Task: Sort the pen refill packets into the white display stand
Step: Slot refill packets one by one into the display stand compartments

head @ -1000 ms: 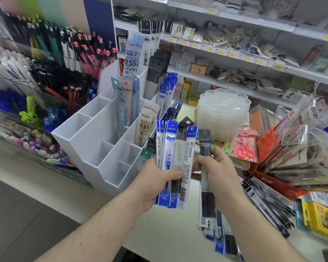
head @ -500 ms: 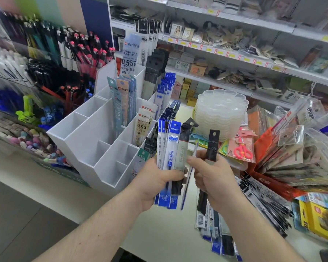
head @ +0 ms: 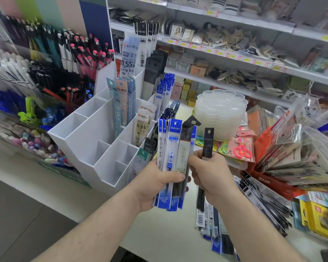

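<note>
Black refill packet (head: 207,143) pinched upright in right hand (head: 210,174), just right of the white display stand (head: 87,140); probably singled out for its own slot. Fanned blue packets (head: 169,148) gripped in left hand (head: 155,183), labels showing for sorting. Front stand compartments unfilled

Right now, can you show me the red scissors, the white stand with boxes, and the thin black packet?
Red plastic scissors (head: 241,151), head view, handle loops.
White plastic display stand (head: 87,138), head view, bare divider wall.
Thin black refill packet (head: 208,143), head view, upper printed part.
</note>
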`<action>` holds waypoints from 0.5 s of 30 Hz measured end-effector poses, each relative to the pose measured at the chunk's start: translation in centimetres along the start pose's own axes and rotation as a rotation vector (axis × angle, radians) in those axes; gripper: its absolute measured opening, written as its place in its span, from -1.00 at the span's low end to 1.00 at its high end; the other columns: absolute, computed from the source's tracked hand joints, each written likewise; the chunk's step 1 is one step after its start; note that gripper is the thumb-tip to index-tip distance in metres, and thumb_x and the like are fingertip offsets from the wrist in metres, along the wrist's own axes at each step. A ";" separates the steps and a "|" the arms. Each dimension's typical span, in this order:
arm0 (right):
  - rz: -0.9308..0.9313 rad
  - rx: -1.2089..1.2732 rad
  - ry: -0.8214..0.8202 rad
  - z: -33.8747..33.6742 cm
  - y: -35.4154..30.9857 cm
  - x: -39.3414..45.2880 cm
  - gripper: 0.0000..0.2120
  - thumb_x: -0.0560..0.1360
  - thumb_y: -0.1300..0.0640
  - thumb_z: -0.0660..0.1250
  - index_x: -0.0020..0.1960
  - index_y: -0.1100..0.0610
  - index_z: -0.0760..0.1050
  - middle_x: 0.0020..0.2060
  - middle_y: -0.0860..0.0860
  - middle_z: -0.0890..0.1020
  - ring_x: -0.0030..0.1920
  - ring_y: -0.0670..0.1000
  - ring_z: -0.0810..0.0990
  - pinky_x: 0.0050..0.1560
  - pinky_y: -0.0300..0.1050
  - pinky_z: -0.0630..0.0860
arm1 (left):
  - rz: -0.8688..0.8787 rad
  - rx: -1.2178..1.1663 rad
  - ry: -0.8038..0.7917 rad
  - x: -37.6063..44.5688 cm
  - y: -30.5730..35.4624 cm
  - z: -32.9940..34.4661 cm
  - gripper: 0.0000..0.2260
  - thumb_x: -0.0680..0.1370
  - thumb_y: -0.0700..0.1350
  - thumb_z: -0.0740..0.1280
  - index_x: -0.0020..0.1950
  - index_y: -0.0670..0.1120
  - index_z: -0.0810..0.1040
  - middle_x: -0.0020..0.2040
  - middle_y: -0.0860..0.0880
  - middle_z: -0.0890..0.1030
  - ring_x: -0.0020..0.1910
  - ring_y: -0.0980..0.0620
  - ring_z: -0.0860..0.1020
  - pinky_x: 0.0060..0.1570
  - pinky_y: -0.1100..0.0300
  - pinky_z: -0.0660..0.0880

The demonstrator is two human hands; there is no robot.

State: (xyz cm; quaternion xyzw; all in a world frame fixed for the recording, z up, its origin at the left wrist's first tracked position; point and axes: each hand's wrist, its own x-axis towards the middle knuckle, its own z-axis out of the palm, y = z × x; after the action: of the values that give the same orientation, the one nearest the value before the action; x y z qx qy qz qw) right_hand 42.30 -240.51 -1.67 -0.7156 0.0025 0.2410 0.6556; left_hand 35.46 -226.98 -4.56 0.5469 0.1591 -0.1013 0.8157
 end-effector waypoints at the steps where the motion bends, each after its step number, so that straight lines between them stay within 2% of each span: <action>1: 0.008 0.001 -0.019 0.0 0.1 -0.1 -0.77 0.53 0.21 0.41 -0.11 0.39 0.48 -0.36 0.21 0.60 -0.58 -0.09 0.32 -0.55 -0.26 0.28 | -0.005 0.000 -0.014 0.0 -0.1 -0.1 -0.57 0.47 -0.28 0.45 0.31 -0.07 0.50 0.04 -0.21 0.68 0.00 -0.21 0.68 0.01 -0.11 0.63; 3: 0.023 0.013 -0.054 -0.1 0.1 -0.4 -0.70 0.55 0.17 0.39 -0.02 0.45 0.48 -0.19 0.29 0.68 -0.56 -0.08 0.34 -0.54 -0.26 0.30 | -0.015 0.021 -0.033 -0.1 -0.1 -0.3 -0.54 0.43 -0.26 0.45 0.32 -0.07 0.50 0.00 -0.19 0.68 -0.05 -0.15 0.68 -0.06 -0.03 0.63; 4: 0.029 0.023 -0.065 -0.1 0.1 -0.5 -0.72 0.56 0.17 0.39 -0.02 0.43 0.49 -0.17 0.28 0.69 -0.55 -0.08 0.35 -0.54 -0.27 0.32 | -0.021 0.034 -0.033 -0.1 -0.1 -0.3 -0.50 0.39 -0.23 0.45 0.32 -0.07 0.49 0.02 -0.18 0.68 -0.05 -0.13 0.68 -0.04 -0.03 0.63; 8: 0.022 0.039 -0.075 -0.3 0.3 -0.6 -0.85 0.57 0.18 0.37 -0.07 0.28 0.51 -0.27 0.15 0.70 -0.52 -0.09 0.42 -0.51 -0.28 0.33 | -0.057 0.053 -0.059 -0.3 -0.1 -0.2 -0.45 0.38 -0.18 0.46 0.37 -0.04 0.46 0.17 -0.21 0.64 0.12 -0.19 0.65 0.16 -0.20 0.57; 10: 0.000 0.002 -0.067 -0.5 0.5 -0.6 -0.83 0.56 0.17 0.38 -0.05 0.30 0.49 -0.26 0.15 0.70 -0.50 -0.11 0.49 -0.49 -0.27 0.34 | -0.061 0.056 -0.069 -0.4 -0.2 -0.4 -0.53 0.46 -0.23 0.44 0.35 -0.05 0.47 0.13 -0.18 0.66 0.08 -0.17 0.67 0.10 -0.13 0.61; 13: 0.003 0.005 -0.006 -0.5 0.7 -0.5 -0.77 0.51 0.19 0.44 -0.02 0.36 0.51 -0.31 0.14 0.60 -0.51 -0.09 0.35 -0.46 -0.21 0.28 | -0.044 0.071 -0.022 -0.5 -0.3 -0.2 -0.63 0.54 -0.31 0.38 0.32 -0.09 0.49 -0.02 -0.11 0.70 -0.08 -0.08 0.69 -0.03 -0.01 0.61; 15: -0.018 0.053 0.112 -0.5 0.8 -0.5 -0.86 0.48 0.22 0.47 -0.09 0.25 0.53 -0.37 0.04 0.53 -0.46 -0.07 0.34 -0.40 -0.16 0.29 | -0.031 0.072 0.031 -0.5 -0.4 0.1 -0.67 0.53 -0.34 0.38 0.26 -0.12 0.52 -0.07 -0.11 0.70 -0.14 -0.04 0.68 -0.09 0.05 0.63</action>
State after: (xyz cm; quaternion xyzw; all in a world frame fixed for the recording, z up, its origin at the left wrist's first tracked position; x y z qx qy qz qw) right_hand 41.81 -241.25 -2.20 -0.7103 0.0389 0.1945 0.6753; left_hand 34.90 -227.20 -4.71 0.5750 0.1765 -0.1111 0.7911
